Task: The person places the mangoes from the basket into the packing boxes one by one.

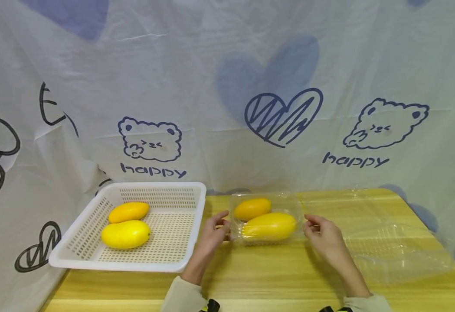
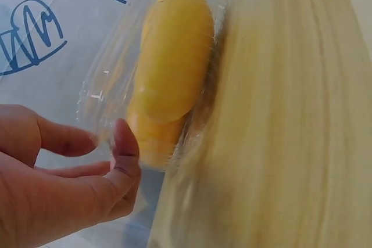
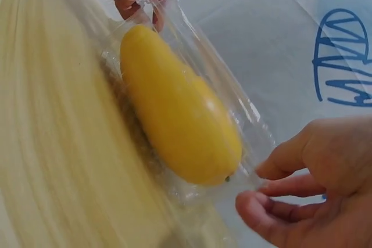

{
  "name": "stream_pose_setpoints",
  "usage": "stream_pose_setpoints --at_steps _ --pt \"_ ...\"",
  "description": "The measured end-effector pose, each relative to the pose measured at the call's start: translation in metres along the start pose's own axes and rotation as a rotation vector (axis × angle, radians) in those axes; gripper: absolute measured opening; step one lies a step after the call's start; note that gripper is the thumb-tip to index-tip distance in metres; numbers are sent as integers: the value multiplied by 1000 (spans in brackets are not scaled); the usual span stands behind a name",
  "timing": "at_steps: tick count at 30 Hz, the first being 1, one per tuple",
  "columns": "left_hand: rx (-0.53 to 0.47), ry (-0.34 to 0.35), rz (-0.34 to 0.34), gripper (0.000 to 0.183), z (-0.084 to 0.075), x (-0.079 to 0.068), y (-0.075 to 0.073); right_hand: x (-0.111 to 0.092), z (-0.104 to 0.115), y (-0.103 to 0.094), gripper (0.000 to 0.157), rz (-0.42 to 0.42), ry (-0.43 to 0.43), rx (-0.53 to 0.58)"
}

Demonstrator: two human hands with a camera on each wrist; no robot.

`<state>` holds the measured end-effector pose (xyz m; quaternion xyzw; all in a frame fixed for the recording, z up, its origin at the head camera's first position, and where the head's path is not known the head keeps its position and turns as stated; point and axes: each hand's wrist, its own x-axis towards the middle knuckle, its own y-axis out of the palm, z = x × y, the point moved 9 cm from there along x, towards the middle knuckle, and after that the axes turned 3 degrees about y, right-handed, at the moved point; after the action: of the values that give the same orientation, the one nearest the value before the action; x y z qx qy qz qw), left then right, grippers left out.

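Observation:
A clear plastic box (image 1: 266,242) holds two yellow mangoes: a larger mango (image 1: 270,226) lies in front, and a smaller, more orange mango (image 1: 252,209) behind it. At the box's left edge, my left hand (image 1: 214,232) pinches the thin plastic rim between thumb and fingers. Opposite it, my right hand (image 1: 325,236) grips the right edge the same way, the thumb (image 3: 285,158) above the bent fingers. The left wrist view shows the mangoes through the see-through wall, with the left forefinger (image 2: 125,140) at the box's corner.
A white slotted basket (image 1: 200,216) stands to the left with a yellow mango (image 1: 126,234) and an orange-yellow mango (image 1: 129,212) inside. More clear plastic boxes (image 1: 403,255) lie at the right of the wooden table (image 1: 266,277). A printed cloth (image 1: 219,169) hangs behind.

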<state>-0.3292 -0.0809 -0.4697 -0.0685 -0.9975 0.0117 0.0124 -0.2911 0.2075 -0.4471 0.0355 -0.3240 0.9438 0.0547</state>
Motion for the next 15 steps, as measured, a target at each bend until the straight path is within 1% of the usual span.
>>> stream_pose_setpoints --at_steps 4,8,10,12,15 --pt "18 0 36 58 -1 0 3 -4 10 -6 41 -46 -35 -78" --pt "46 -8 59 63 -1 1 5 -10 25 -17 39 -155 -92 -114" --pt "58 -9 63 63 0 1 6 -12 34 -21 34 -206 -123 -100" --pt "59 -18 63 62 1 1 6 -14 42 -22 27 -237 -149 -74" --pt "46 -29 68 61 3 0 7 -15 50 -18 18 -227 -159 -20"
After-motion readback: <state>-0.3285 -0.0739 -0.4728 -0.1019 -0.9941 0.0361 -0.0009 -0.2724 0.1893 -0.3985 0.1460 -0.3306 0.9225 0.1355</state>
